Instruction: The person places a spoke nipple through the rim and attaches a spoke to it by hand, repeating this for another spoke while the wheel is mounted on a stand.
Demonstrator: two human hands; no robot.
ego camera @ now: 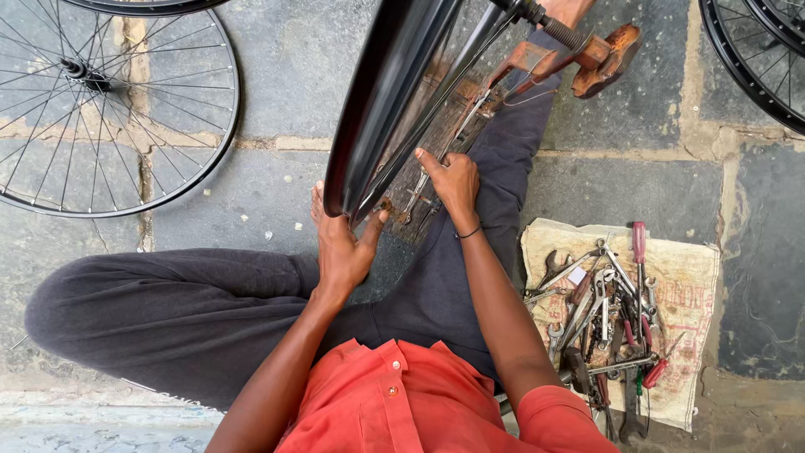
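Nearest, a heap of spanners (599, 315) is spread on a sack (696, 277) on the stone floor (251, 180). Further out, the black bicycle rim (381, 92) is steadied over the lap by the left hand (344, 252), palm against its edge. The right hand (453, 180) is closed on a spoke (423, 186) over the wooden stand (444, 134). Farthest, a spoked wheel (109, 101) is laid flat.

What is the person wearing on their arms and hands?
Both hands are bare, with no gloves. The right hand has a thin dark band round its wrist; the left hand wears nothing. The arms are bare up to the short sleeves of an orange-red buttoned shirt.
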